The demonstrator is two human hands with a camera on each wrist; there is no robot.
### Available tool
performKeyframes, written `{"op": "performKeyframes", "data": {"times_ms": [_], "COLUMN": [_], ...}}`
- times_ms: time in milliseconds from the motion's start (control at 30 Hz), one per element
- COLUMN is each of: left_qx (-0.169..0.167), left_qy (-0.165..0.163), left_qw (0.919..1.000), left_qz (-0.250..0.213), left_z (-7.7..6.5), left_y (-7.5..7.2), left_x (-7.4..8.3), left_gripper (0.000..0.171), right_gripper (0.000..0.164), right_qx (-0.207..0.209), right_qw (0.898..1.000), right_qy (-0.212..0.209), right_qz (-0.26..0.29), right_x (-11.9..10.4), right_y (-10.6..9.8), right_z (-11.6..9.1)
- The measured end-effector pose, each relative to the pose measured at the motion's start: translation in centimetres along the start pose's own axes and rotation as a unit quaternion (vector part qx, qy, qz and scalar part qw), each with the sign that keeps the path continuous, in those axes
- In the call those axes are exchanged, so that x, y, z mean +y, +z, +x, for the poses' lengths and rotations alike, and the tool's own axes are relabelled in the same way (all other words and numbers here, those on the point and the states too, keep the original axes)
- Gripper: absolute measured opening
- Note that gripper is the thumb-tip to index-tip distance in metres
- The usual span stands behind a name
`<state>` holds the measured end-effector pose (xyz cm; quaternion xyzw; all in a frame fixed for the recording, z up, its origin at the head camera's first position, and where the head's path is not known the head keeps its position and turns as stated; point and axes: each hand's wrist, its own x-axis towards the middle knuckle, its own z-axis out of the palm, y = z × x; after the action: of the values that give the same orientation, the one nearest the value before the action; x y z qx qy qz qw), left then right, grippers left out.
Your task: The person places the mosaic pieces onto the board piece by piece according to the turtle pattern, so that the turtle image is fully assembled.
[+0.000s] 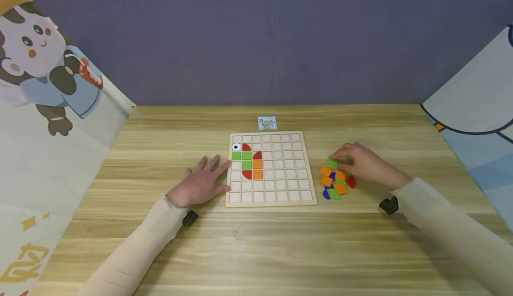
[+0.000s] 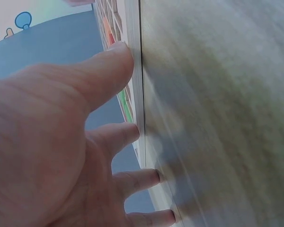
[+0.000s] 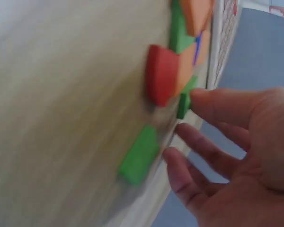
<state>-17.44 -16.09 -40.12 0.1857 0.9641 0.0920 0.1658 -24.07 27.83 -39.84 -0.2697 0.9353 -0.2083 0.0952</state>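
My left hand [image 1: 200, 184] lies with spread fingers at the left edge of a wooden grid board [image 1: 280, 202]; in the left wrist view its thumb [image 2: 116, 59] is right at the board's side. Green, red and orange tiles and a round eye piece [image 1: 236, 147] sit in the board's left cells. My right hand [image 1: 364, 164] reaches over the loose tiles, fingertips at a green tile [image 1: 332, 163], the thumb set apart from the fingers. In the right wrist view another green block [image 3: 139, 156] lies below the red piece [image 3: 162, 75], beside the fingertips.
A loose pile of orange tiles [image 1: 340, 189], with green, blue and red ones, lies right of the board. A small picture card [image 1: 267, 123] lies behind the board. The wooden tabletop [image 1: 256, 251] ends at a dark back wall [image 1: 272, 42].
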Motion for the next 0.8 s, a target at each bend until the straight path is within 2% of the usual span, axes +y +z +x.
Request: {"op": "performKeyframes", "data": {"times_ms": [233, 467, 567, 667, 800], "left_qx": [0.003, 0.001, 0.000, 0.001, 0.004], "left_qy": [0.000, -0.002, -0.002, -0.001, 0.003], "left_qw": [1.0000, 1.0000, 1.0000, 1.0000, 1.0000], "left_qz": [-0.004, -0.008, -0.006, -0.006, -0.003], "left_z": [0.0, 0.0, 0.1, 0.1, 0.3], "left_y": [0.0, 0.0, 0.1, 0.2, 0.3], "left_x": [0.0, 0.0, -0.1, -0.1, -0.3], "left_gripper": [0.071, 0.071, 0.071, 0.071, 0.072], "right_gripper": [0.030, 0.024, 0.024, 0.023, 0.022], "right_qx": [0.029, 0.054, 0.077, 0.113, 0.139], "right_qw": [0.999, 0.998, 0.996, 0.993, 0.986], "right_qy": [0.006, 0.027, 0.024, -0.009, -0.090], "right_qz": [-0.021, -0.034, -0.035, -0.016, 0.005], "right_x": [0.4, -0.1, -0.7, -1.9, -4.2], "right_y": [0.8, 1.1, 1.2, 1.2, 1.7], "right_z": [-0.2, 0.8, 1.1, 1.4, 2.6]}}
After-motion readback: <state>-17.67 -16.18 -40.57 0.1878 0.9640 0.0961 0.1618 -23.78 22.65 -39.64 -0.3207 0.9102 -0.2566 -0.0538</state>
